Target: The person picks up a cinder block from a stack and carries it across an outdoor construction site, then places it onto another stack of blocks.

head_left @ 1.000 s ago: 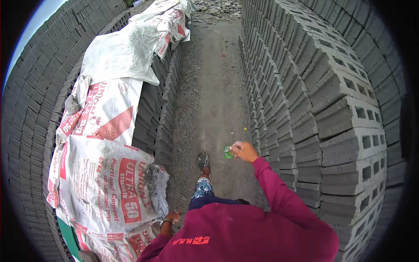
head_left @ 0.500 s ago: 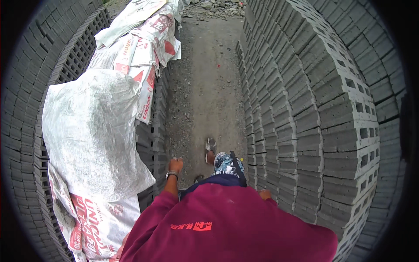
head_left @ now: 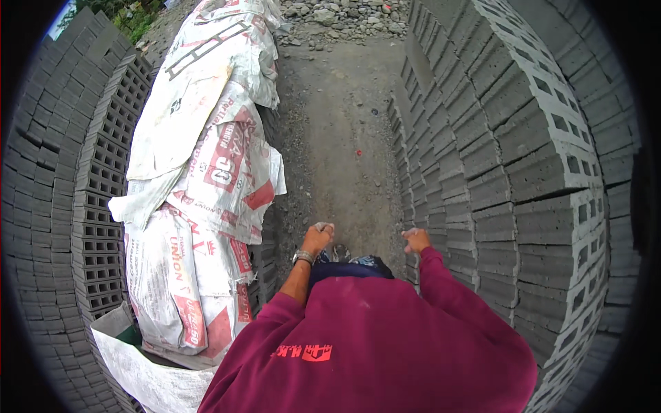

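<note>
My left hand (head_left: 318, 237), with a bracelet or watch at the wrist, is curled into a loose fist in front of my waist, and nothing shows in it. Across from it, my right hand (head_left: 416, 240) hangs near the right-hand block stack; its fingers are half bent and a little apart, holding nothing visible. Nearest my left arm are flattened white-and-red cement sacks (head_left: 227, 172) draped over a row of hollow blocks. Grey concrete blocks (head_left: 496, 179) rise in a tall stack beside my right arm. Neither hand touches the sacks or blocks.
A dirt path (head_left: 344, 138) runs ahead between the stacks toward loose stones (head_left: 337, 17). Farther left stands another hollow-block stack (head_left: 103, 227). A ladder-shaped frame (head_left: 206, 49) lies on the far sacks. A white sheet (head_left: 151, 365) curls up at the lower left.
I have moved forward along the path; the sacks and stacks have shifted back past me. My left hand has swung inward, and my right hand has come forward into fuller view.
</note>
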Tool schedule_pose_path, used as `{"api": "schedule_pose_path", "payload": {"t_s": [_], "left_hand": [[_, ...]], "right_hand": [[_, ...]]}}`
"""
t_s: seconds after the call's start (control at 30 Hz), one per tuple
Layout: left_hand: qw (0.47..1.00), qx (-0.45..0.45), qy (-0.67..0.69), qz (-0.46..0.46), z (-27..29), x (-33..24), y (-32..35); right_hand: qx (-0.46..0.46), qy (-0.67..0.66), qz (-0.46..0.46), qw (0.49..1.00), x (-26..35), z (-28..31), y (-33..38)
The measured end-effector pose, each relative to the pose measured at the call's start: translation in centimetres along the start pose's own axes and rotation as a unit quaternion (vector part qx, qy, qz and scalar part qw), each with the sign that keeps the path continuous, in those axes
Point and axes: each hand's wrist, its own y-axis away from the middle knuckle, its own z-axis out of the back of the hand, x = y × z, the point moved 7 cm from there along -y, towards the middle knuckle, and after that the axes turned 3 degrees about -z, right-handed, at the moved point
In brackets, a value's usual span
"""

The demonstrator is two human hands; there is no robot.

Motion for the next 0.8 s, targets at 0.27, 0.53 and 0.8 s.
{"api": "schedule_pose_path", "payload": {"t_s": [0.27,0.53,0.8], "left_hand": [[0.996,-0.069,0.057,0.019,12.2,-13.4,-24.7],[0.985,-0.111,-0.082,-0.099,20.6,-28.1,-54.8],[0.999,0.039,0.007,-0.028,16.1,-52.7,-73.1]], "right_hand": [[-0.052,0.066,0.087,0.993,33.4,1.0,-25.9],[0.077,-0.053,-0.162,0.982,29.2,3.2,-36.5],[-0.032,-0.22,-0.402,0.889,28.7,8.2,-50.7]]}}
